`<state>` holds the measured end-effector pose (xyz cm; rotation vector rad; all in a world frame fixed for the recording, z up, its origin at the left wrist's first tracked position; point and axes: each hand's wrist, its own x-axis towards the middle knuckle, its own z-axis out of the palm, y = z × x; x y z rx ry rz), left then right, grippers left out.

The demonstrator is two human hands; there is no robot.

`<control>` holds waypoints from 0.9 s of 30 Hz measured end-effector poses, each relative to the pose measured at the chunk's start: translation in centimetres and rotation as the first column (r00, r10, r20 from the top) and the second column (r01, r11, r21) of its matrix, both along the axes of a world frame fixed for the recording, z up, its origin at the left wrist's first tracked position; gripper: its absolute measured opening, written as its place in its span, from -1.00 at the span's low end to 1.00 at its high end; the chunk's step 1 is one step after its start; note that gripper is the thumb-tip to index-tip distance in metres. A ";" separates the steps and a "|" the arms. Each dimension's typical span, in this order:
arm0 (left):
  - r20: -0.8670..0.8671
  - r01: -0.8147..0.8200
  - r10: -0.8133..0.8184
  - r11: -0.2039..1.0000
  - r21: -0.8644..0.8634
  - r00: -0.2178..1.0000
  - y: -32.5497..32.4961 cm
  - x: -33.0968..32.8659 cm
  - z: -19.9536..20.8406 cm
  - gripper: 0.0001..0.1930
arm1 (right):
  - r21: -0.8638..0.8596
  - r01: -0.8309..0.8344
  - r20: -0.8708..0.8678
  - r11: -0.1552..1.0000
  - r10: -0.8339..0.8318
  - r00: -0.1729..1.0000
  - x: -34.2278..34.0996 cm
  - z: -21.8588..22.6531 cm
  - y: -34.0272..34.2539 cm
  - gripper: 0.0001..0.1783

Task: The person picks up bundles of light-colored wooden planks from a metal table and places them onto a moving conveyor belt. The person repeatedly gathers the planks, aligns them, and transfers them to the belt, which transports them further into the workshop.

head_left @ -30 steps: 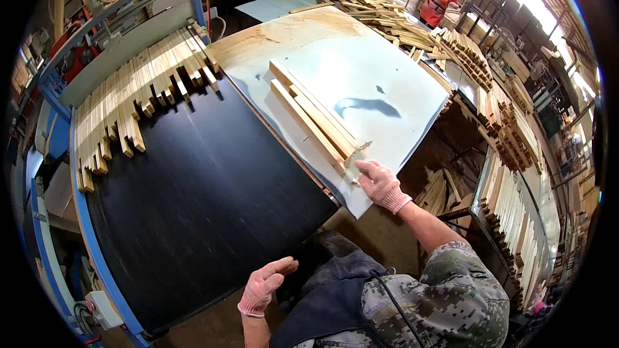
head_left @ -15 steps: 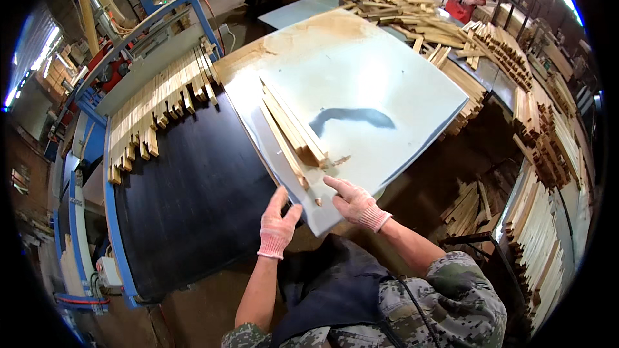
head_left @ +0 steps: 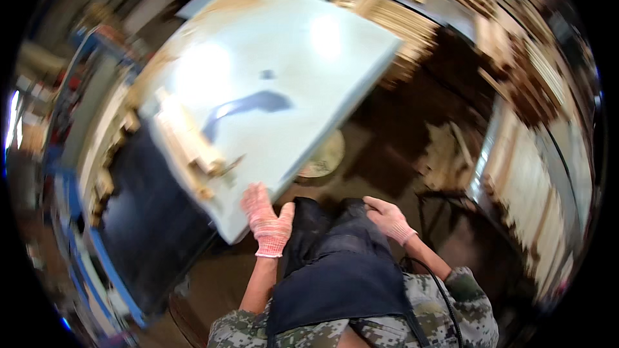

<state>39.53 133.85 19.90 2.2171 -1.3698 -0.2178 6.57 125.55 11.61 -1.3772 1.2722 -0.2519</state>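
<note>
My left hand (head_left: 265, 220), in a pinkish knit glove, is at the near corner of a pale metal-topped table (head_left: 300, 61). Its fingers are stretched out and hold nothing; whether they touch the table edge I cannot tell. Beside my right thigh is my gloved right hand (head_left: 388, 218), fingers extended and nothing seen in it. A few wooden strips (head_left: 186, 134) lie together along the table's left side, blurred by motion. A dark patch (head_left: 255, 102) marks the tabletop.
To the left, a blue-framed machine has a black belt (head_left: 151, 209) with a row of wood strips at its far end. Stacked strips (head_left: 396, 32) lie beyond the table, and more wood (head_left: 529, 200) stands at right. A round pale object (head_left: 325, 154) sits below the table edge.
The view has swung to the right, so the table and machine sit farther left. My right hand has moved from over the table corner to beside my thigh.
</note>
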 end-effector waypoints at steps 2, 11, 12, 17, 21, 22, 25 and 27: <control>-0.784 0.135 -0.350 0.934 -0.329 0.513 -6.4 -6.1 0.8 -0.01 | -0.002 0.043 -0.063 0.999 -0.043 0.997 -2.6 -2.2 0.6 -0.45; -0.913 0.365 -0.356 0.838 -0.407 -0.199 -24.2 -14.8 3.6 -0.26 | 0.196 0.553 -0.178 0.810 -0.525 0.832 -14.1 -5.9 4.4 -0.41; -0.946 0.399 -0.265 0.859 -0.320 -0.187 -24.9 -15.4 2.0 -0.28 | 0.121 0.544 -0.208 0.830 -0.515 0.832 -15.0 -6.7 4.2 -0.41; -0.974 0.479 0.213 0.848 0.226 0.082 -28.1 -18.4 -6.9 -0.30 | 0.303 0.646 -0.270 0.701 -0.587 0.763 -19.6 -12.2 1.9 -0.43; -0.893 0.666 -0.107 0.705 0.242 0.437 -35.1 -21.2 -9.9 -0.33 | 0.003 -0.291 -0.646 0.957 0.224 0.730 -25.0 -17.5 -1.9 -0.55; -0.892 0.695 -0.137 0.682 0.230 0.430 -37.3 -22.5 -9.7 -0.33 | 0.159 0.268 -0.438 0.950 -0.175 0.882 -26.2 -18.6 -3.4 -0.61; -0.828 0.789 -0.294 0.559 0.257 0.478 -44.5 -26.2 -9.0 -0.27 | -0.097 -0.213 -0.616 0.972 0.109 0.780 -31.2 -20.1 -9.2 -0.81; -0.734 0.840 -0.447 0.440 0.317 0.512 -49.9 -28.7 -8.2 -0.23 | 0.243 0.672 -0.225 0.700 -0.633 0.741 -32.8 -19.1 -13.9 -0.77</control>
